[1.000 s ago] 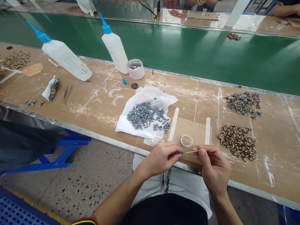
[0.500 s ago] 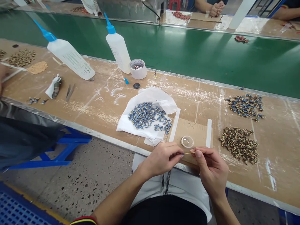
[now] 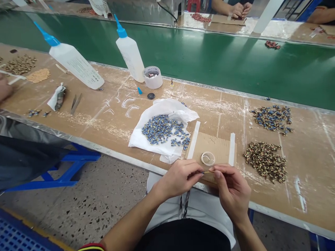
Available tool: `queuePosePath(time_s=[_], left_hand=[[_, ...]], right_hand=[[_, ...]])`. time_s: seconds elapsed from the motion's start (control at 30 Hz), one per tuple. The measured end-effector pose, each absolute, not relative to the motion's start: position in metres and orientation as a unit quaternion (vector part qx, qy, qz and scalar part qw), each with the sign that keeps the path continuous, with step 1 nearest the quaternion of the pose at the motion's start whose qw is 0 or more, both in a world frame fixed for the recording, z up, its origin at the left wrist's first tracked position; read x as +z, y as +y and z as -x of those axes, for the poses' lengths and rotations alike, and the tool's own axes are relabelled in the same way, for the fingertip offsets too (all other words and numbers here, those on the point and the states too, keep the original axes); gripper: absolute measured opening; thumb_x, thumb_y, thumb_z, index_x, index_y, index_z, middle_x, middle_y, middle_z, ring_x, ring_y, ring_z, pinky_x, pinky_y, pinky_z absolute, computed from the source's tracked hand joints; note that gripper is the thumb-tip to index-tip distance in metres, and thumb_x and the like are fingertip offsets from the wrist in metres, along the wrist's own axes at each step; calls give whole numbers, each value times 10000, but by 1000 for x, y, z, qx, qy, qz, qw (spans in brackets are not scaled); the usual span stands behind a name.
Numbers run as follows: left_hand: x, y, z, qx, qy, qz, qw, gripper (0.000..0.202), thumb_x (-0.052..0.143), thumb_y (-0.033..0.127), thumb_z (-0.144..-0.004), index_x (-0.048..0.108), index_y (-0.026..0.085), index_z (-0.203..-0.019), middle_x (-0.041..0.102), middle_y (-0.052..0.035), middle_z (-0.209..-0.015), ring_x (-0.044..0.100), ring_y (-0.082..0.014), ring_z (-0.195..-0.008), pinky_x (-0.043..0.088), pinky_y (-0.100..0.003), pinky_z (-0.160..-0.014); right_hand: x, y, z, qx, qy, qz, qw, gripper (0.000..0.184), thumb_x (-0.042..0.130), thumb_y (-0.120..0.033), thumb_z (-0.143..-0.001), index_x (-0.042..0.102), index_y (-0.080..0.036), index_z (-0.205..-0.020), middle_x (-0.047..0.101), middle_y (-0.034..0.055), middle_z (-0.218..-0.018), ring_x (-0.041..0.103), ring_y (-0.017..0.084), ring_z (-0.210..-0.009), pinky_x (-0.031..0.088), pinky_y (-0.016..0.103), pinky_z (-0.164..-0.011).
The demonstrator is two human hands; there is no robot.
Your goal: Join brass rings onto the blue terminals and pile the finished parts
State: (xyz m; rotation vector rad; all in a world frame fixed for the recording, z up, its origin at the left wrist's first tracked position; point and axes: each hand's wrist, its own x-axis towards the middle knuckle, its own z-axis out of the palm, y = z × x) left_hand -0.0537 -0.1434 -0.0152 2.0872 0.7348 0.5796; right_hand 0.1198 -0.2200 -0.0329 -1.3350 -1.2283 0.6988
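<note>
My left hand (image 3: 180,177) pinches a tiny blue piece (image 3: 202,172), mostly hidden by the fingertips. Closed on a thin yellowish stick (image 3: 208,172) is my right hand (image 3: 232,190); the stick's tip meets the blue piece or lies right beside it. Just beyond my fingers stands a small clear round cup (image 3: 208,158) on a cardboard pad (image 3: 209,141). Many small blue-and-yellow pieces (image 3: 158,129) lie heaped on white paper (image 3: 136,137) to the left. On the right are a heap of brown-and-gold pieces (image 3: 265,162) and, behind it, a heap of blue-and-gold pieces (image 3: 273,118).
Two white bottles with blue nozzles, one leaning (image 3: 77,66) and one nearer the middle (image 3: 131,57), stand by a tape roll (image 3: 152,77). Tweezers (image 3: 75,104) lie on the left. A green belt (image 3: 196,62) runs behind. A co-worker's hand (image 3: 4,87) shows at left; others sit across.
My right hand has shifted slightly left, closer to my left hand, so less of the stick shows between them. A co-worker's hand at far left has come further into view.
</note>
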Motion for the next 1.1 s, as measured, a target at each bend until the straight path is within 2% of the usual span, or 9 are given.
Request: queuePosePath(time_s=[0.63,0.87,0.97,1.1], left_hand=[[-13,-143,53,241,290,-824,423,158,518,139,-923,660,134,-993,678,-58,-896,609,-151,-806,451,-243,-711],[-14,-142,55,251,293,-822,419,113,550,157,-916,657,146,-950,692,-47,-878,612,-140,-762,451,-238,-696],[-14,-143,55,252,295,-817,427,117,545,147,-914,652,150,-960,693,-46,-890,610,-137,-771,449,-237,-699],[-11,-143,57,242,306,-812,435,127,526,138,-918,638,150,-977,666,-45,-894,588,-137,-793,436,-238,-703]], right_hand=[[-31,-220,-119,299,-530,552,570,200,591,-94,-895,670,-241,-1005,702,32,-930,663,182,-911,524,305,-771],[-24,-213,-122,276,-451,584,616,126,616,-150,-898,681,-223,-978,695,38,-933,633,137,-706,509,267,-615],[-20,-203,-126,234,-460,589,622,106,621,-166,-895,689,-222,-953,681,48,-938,648,173,-819,516,298,-668],[-17,-191,-127,191,-554,604,540,118,607,-162,-898,697,-229,-937,654,61,-982,625,209,-974,514,337,-772]])
